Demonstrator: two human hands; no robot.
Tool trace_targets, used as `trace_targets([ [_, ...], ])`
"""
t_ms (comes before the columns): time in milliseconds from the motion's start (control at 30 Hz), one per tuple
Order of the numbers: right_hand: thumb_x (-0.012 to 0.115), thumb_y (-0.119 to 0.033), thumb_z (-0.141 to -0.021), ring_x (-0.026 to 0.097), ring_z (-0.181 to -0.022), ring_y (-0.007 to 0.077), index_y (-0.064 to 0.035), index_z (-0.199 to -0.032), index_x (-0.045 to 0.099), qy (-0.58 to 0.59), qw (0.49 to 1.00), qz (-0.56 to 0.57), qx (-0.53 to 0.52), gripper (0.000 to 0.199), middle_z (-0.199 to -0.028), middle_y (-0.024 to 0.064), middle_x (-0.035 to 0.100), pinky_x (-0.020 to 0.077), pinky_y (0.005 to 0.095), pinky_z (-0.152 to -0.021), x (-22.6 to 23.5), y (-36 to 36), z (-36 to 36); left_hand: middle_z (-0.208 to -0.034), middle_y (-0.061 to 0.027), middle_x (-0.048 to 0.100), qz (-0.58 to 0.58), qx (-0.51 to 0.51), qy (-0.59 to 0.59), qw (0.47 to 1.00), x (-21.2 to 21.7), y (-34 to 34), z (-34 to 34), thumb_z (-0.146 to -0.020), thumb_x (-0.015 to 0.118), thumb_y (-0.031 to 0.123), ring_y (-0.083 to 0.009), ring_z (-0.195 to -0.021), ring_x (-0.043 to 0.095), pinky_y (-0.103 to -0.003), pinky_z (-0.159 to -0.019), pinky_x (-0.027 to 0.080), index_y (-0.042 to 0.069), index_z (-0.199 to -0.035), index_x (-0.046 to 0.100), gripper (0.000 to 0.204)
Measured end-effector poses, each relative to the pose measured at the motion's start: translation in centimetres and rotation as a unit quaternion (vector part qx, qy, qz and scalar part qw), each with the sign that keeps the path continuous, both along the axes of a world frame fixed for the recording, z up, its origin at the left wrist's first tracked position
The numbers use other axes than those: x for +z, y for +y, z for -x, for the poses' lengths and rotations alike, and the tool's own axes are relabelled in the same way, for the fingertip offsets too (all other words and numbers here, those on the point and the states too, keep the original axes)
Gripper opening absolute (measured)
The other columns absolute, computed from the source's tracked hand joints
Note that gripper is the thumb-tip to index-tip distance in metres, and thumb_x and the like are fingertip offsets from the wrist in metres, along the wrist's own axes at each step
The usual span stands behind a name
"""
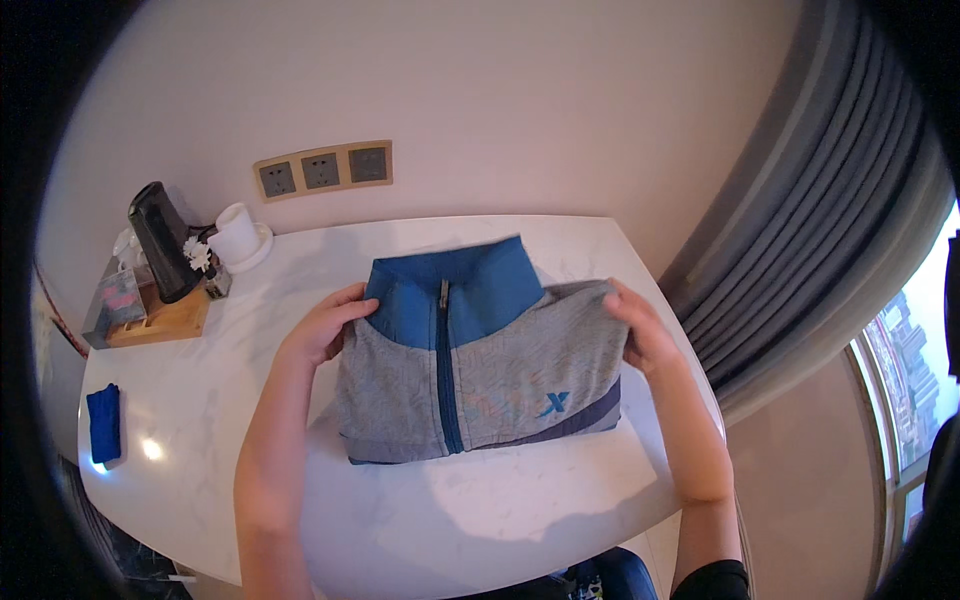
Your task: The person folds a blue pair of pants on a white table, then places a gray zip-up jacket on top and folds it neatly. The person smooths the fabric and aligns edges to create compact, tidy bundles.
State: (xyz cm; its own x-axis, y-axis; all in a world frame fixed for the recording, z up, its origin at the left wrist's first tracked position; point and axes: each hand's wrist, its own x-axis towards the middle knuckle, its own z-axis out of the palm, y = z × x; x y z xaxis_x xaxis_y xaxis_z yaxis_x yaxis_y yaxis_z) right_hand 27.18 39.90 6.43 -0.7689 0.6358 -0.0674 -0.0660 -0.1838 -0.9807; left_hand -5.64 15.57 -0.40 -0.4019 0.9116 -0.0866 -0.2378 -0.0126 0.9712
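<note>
A folded grey zip-up jacket [400,390] with a blue stand-up collar and dark zip lies front up on the white table, its collar toward the wall. My left hand [330,322] grips its left shoulder beside the collar, thumb on top and the other fingers partly hidden. At the right shoulder, my right hand [640,325] pinches the fabric, with its thumb on top and fingers around the edge. Both hands are closed on the cloth. The jacket's lower edge is folded under, and a dark grey band shows at the bottom right.
On the white table [200,430], a small dark blue folded cloth [104,423] lies at the left edge. A wooden tray [170,318] with a black kettle [163,245] stands back left, beside a white cup [236,236]. Wall sockets [322,171] sit behind; a grey curtain [800,210] hangs right.
</note>
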Motion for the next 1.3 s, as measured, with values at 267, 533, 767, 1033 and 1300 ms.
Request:
trace_targets([
  [267, 0.077, -0.039, -0.085, 0.058, -0.077, 0.0113, 0.0013, -0.106, 0.066, -0.326, 0.914, -0.230, 0.072, 0.047, -0.084, 0.0087, 0.066, 0.0473, 0.0293, -0.066, -0.7, 1.7, -0.9, -0.108, -0.0038, 0.069, 0.066, 0.023, 0.009, 0.997, -0.4, 0.7, -0.2, -0.090, 0.069, 0.022, -0.0134, -0.097, 0.065, -0.028, -0.086, 0.051, 0.006, -0.120, 0.065, 0.034],
  [533, 0.062, -0.016, -0.095, 0.061, -0.093, 0.0136, 0.0011, -0.119, 0.063, -0.106, 0.967, -0.222, 0.061, 0.029, -0.102, 0.0054, 0.067, 0.0488, 0.0286, -0.085, -3.4, 0.5, -0.3, -0.090, -0.0020, 0.070, 0.053, 0.061, 0.010, 0.997, -0.1, 0.7, -1.1, -0.089, 0.070, 0.024, -0.0121, -0.080, 0.065, -0.024, -0.075, 0.051, 0.005, -0.105, 0.070, 0.026],
  [767, 0.059, -0.001, -0.088, 0.054, -0.116, 0.0192, -0.0109, -0.150, 0.037, 0.022, 0.998, -0.058, -0.027, 0.067, -0.133, 0.0123, 0.055, 0.0426, 0.0289, -0.099, -5.6, 0.1, 1.4, -0.094, -0.0074, 0.066, 0.005, 0.161, 0.330, 0.930, -2.2, 1.4, -0.6, -0.090, 0.069, 0.028, -0.0153, -0.087, 0.062, -0.026, -0.072, 0.048, 0.001, -0.084, 0.069, 0.027],
  [1033, 0.055, -0.007, -0.084, 0.064, -0.089, 0.0424, -0.0140, -0.134, 0.048, -0.256, 0.791, -0.552, -0.067, 0.050, -0.096, 0.0259, 0.064, 0.0513, 0.0457, -0.081, -6.9, 0.7, 1.1, -0.094, -0.0124, 0.064, 0.031, 0.179, 0.388, 0.904, -4.4, 1.9, -0.3, -0.090, 0.067, 0.030, -0.0207, -0.085, 0.058, -0.033, -0.073, 0.046, -0.003, -0.083, 0.066, 0.034],
  [1300, 0.053, 0.000, -0.077, 0.060, -0.075, 0.0433, -0.0113, -0.128, 0.044, -0.229, 0.847, -0.478, 0.035, 0.053, -0.075, 0.0239, 0.057, 0.0472, 0.0482, -0.071, -5.1, -3.0, -2.4, -0.073, -0.0084, 0.060, 0.134, 0.119, 0.410, 0.894, -1.8, -2.9, -4.6, -0.091, 0.067, 0.021, -0.0158, -0.067, 0.055, -0.033, -0.062, 0.045, -0.004, -0.075, 0.061, 0.030],
])
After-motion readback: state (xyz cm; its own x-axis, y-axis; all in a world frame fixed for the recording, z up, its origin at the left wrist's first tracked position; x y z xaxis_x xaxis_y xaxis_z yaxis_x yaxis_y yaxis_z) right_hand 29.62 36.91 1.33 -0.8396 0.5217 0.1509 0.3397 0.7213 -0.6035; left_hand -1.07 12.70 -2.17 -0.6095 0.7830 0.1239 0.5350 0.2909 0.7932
